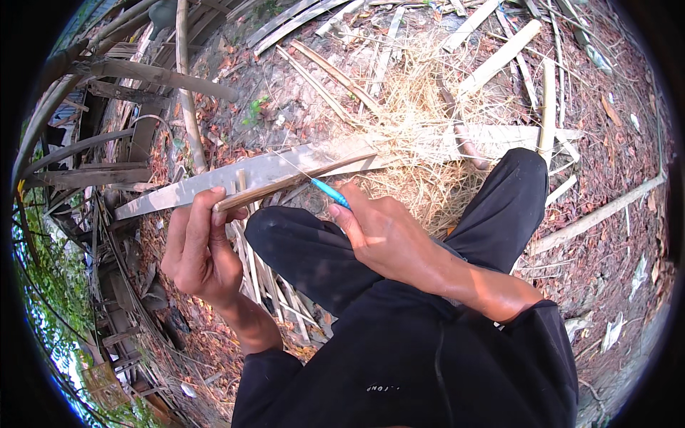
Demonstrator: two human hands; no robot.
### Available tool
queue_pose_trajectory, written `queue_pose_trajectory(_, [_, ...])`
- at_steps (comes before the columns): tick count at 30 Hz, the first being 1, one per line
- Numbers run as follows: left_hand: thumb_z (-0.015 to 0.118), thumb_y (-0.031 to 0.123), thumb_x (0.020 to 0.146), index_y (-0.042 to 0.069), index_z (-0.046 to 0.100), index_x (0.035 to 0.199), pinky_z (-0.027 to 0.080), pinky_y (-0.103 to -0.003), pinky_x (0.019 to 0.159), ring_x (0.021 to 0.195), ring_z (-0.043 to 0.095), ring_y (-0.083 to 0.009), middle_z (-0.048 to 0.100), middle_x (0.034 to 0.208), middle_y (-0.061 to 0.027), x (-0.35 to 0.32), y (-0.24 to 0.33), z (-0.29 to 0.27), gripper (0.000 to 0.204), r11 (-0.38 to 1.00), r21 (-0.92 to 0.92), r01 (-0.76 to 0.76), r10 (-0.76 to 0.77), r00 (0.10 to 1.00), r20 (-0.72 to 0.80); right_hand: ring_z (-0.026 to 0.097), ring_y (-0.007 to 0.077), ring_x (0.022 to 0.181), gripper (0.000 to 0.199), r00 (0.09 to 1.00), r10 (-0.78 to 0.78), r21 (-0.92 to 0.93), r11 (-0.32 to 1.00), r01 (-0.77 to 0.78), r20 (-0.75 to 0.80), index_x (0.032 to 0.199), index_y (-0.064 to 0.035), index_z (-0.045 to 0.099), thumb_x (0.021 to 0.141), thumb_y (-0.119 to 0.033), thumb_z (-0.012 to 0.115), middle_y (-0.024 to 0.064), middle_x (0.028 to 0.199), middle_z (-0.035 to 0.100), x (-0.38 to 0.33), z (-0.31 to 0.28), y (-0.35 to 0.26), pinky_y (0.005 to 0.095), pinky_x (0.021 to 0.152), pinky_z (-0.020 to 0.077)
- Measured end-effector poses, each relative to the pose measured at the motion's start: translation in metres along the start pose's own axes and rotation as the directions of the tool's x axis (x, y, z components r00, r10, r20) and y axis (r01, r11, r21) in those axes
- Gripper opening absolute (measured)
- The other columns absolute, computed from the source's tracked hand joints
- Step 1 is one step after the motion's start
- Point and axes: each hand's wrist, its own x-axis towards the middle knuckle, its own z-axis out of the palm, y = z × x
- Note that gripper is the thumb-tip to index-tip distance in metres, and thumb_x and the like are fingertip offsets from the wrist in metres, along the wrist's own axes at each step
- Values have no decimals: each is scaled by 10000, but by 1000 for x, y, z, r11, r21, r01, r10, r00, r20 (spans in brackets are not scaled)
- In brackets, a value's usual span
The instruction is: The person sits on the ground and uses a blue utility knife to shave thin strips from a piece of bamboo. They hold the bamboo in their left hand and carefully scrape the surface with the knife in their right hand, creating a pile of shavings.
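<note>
Overlapping pale plank (pixel 168 192): brown strip (pixel 275 187), left end pinched in left hand (pixel 203 253); right hand (pixel 382 232) (plank's near side) grips blue tool (pixel 330 193).

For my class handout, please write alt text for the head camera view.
A person's left hand holds a narrow brown strip while the right hand grips a slim blue-handled tool close to it. A long board and straw-coloured strands lie ahead.

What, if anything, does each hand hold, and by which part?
The left hand holds a brown strip by its left end; the right hand holds a blue-handled tool by its handle.
</note>
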Motion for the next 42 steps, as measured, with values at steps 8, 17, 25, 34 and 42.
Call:
queue_pose_trajectory(8, [606,-147,783,-66,665,994,473,-244,502,589,639,-165,635,721,-126,20,6,-7,234,999,-43,23,-22,999,24,577,410,499,250,976,205,-369,904,-218,-73,982,42,513,962,-205,484,222,524,537,-29,22,120,496,473,432])
queue_pose_trajectory(17, [594,-151,767,-78,655,974,479,-257,519,597,634,-176,631,755,-148,20,6,18,228,1000,-20,-11,11,1000,3,562,445,555,274,986,149,52,987,-154,78,929,15,467,956,-255,502,222,564,559,3,-22,2,519,504,417])
queue_pose_trajectory(25, [614,-140,759,-80,668,959,485,-252,513,601,652,-188,641,732,-151,36,-5,8,215,1000,13,-12,12,1000,0,552,406,484,222,994,71,-397,912,-99,-84,906,32,497,939,-185,532,212,513,517,-2,1,44,477,457,418])
queue_pose_trajectory(34, [693,-115,770,-101,618,926,539,-262,605,645,660,-194,660,768,-177,40,2,4,173,904,-335,265,-338,924,-180,548,451,539,198,996,89,228,970,-88,6,964,16,440,950,-167,513,239,577,536,28,-52,-93,497,473,410])
queue_pose_trajectory(42, [741,-96,714,-60,654,844,502,-253,578,616,633,-179,665,732,-142,44,13,-12,161,962,-244,120,-174,960,-218,530,394,442,201,1000,-1,-7,1000,1,-13,912,12,461,918,-154,575,172,468,456,15,-35,-123,461,407,385])
